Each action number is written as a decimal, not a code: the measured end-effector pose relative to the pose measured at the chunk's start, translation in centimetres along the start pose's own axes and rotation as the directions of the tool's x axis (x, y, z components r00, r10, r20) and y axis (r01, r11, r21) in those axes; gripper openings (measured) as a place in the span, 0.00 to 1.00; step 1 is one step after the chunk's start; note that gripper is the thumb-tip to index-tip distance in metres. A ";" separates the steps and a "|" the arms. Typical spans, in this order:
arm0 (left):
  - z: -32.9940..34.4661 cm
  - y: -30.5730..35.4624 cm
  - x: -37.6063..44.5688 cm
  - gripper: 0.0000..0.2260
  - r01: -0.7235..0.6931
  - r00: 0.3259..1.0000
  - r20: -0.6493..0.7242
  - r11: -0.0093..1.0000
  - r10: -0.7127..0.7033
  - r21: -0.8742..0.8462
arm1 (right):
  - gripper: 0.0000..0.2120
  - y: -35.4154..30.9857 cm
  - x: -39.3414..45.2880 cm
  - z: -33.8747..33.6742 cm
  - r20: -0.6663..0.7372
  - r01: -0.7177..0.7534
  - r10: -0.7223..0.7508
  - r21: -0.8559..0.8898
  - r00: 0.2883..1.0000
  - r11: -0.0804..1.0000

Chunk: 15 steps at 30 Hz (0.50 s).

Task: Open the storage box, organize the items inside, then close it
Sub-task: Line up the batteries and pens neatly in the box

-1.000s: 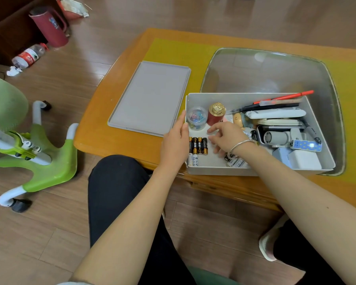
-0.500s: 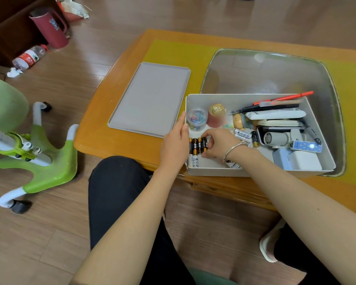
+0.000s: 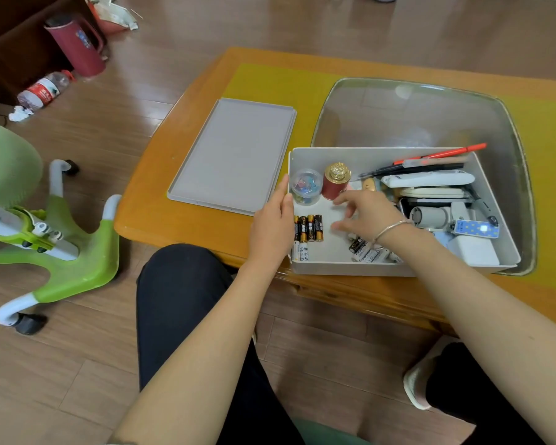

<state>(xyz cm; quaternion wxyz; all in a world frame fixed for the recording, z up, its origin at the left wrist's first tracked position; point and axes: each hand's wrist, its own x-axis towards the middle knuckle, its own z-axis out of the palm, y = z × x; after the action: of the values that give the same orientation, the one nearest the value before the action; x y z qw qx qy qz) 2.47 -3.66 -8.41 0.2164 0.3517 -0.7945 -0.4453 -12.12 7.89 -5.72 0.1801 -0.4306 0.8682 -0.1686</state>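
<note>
Bare right hand (image 3: 363, 216): fingers spread and lightly curled, pinching nothing; hovering over the bare white floor of the box.
Landmark: row of black-and-gold cylindrical batteries (image 3: 308, 228), lying side by side at the left end of the box floor.
Right fingertips (image 3: 336, 225): just right of the row, apart from it, pointing toward it.
Row axis: each cell lengthwise toward the near wall; two small white cells (image 3: 300, 252) just nearer than the row, on the same line.
Loose white batteries (image 3: 365, 252): right of the row and nearer the wall, under the right wrist, lying at mixed angles; likely the next pick, needing a turn to match the row.
Left hand (image 3: 272, 226): fingers straight and together, palm against the outside of the left wall, just left of the row; likely steadying.
Nearer hand: right, already inside.
Open white rectangular plastic storage box (image 3: 341, 269): on the table's near edge, around the row.
Grey flat plastic lid (image 3: 235, 155): off, left of the row and further away, on the orange wooden table (image 3: 161, 200).
</note>
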 end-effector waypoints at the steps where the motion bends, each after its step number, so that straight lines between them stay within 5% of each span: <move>1: 0.0 0.0 0.0 0.20 0.002 1.000 0.001 1.000 -0.002 -0.005 | 0.18 0.7 -0.2 -0.7 -0.038 -0.017 0.015 -0.038 0.999 0.999; 6: 0.2 -0.3 0.1 0.20 0.003 1.000 -0.007 1.000 -0.004 -0.011 | 0.08 2.5 -0.8 -2.0 -0.088 -0.105 0.091 -0.166 0.992 0.981; 15: 0.1 -0.2 0.0 0.20 0.015 1.000 -0.002 1.000 -0.015 -0.019 | 0.20 0.5 0.4 0.4 -0.024 -0.145 0.143 -0.258 0.989 0.955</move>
<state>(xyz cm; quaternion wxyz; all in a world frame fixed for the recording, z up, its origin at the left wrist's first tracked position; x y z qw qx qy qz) 2.50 -3.66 -8.62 0.2174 0.3561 -0.7873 -0.4540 -12.54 7.82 -6.34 0.1317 -0.3857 0.9123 -0.0411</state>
